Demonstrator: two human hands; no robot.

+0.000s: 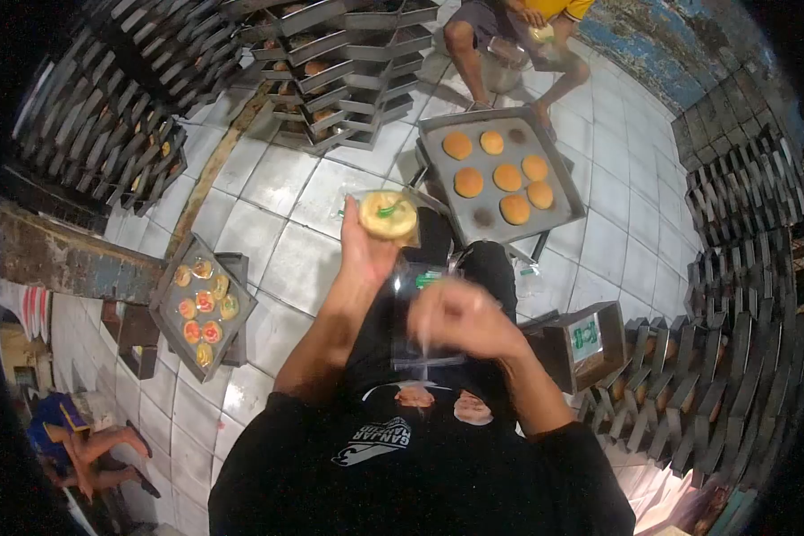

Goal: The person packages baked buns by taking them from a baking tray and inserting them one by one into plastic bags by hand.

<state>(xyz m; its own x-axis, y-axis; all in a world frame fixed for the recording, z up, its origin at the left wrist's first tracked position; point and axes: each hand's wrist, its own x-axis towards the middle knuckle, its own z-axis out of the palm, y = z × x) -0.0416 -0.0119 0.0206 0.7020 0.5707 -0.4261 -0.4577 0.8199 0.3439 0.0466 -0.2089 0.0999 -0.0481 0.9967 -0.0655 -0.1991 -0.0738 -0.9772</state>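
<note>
My left hand (366,255) holds up a round, pale yellow bun (389,214) in a clear plastic wrapper with green print, its fingers around the side and underneath. Over my lap, my right hand (463,314) is smeared by motion, so I cannot make out its fingers or anything in them. Beneath it lie clear plastic bags (411,350), one showing a green label. In front of my knees stands a dark metal tray (558,192) with several golden buns (506,177) spaced across it.
On the left, a tray (165,313) holds several wrapped breads (205,301). To my right stands a metal box (558,353) with green-printed packaging. Stacked trays (339,71) rise ahead and on both sides. One person (518,45) sits beyond the bun tray; another (89,442) is at lower left.
</note>
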